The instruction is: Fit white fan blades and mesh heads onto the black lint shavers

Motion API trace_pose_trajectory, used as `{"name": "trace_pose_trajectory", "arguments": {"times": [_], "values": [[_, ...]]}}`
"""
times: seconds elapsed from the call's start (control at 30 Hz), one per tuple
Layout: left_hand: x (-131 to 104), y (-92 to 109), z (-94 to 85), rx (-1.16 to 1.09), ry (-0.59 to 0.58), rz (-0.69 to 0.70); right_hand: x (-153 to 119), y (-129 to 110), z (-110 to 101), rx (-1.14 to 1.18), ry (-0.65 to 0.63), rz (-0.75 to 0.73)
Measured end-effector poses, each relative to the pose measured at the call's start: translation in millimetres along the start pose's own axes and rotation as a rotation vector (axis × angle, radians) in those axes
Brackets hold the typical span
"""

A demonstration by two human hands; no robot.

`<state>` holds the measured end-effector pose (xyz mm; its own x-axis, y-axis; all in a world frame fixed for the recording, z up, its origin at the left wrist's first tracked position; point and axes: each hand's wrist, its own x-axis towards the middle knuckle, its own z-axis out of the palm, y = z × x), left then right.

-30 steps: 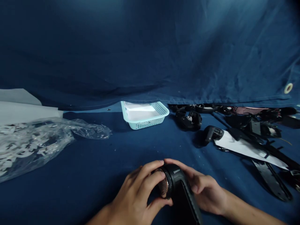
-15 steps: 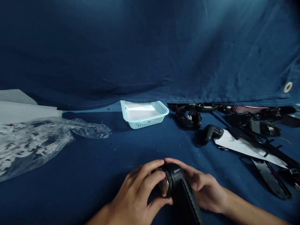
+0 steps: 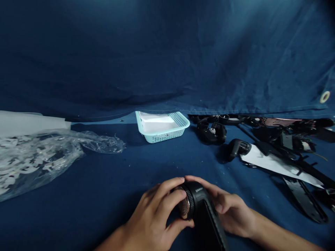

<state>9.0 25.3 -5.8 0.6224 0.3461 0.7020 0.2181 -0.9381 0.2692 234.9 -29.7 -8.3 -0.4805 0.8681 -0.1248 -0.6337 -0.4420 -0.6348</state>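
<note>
A black fabric shaver (image 3: 202, 202) with a round, perforated copper-coloured head is held at the bottom middle, its handle running down out of the frame. My left hand (image 3: 159, 212) is closed around the head, fingers over the top and thumb beneath. From the other side, my right hand (image 3: 231, 209) grips the neck and body, its thumb on the near side and index finger reaching over the top. Part of the right hand's fingers is hidden behind the shaver.
A pale blue basket (image 3: 167, 137) with white paper (image 3: 159, 122) stands ahead. On the left lies a clear plastic bag (image 3: 52, 153) of white pieces. Several black device parts (image 3: 305, 200) crowd the right, near another black curved body (image 3: 238, 148). A dark blue cloth (image 3: 167, 59) hangs across the back.
Both hands keep the same hold on the fabric shaver, with barely any movement. The whole view has shifted slightly.
</note>
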Motion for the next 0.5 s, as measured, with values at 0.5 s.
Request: {"name": "trace_pose_trajectory", "arguments": {"times": [0.5], "values": [[0.5,0.3,-2.4,0.006,-0.011,-0.002,-2.2,1.5,-2.0,-0.042,-0.022,0.0]]}}
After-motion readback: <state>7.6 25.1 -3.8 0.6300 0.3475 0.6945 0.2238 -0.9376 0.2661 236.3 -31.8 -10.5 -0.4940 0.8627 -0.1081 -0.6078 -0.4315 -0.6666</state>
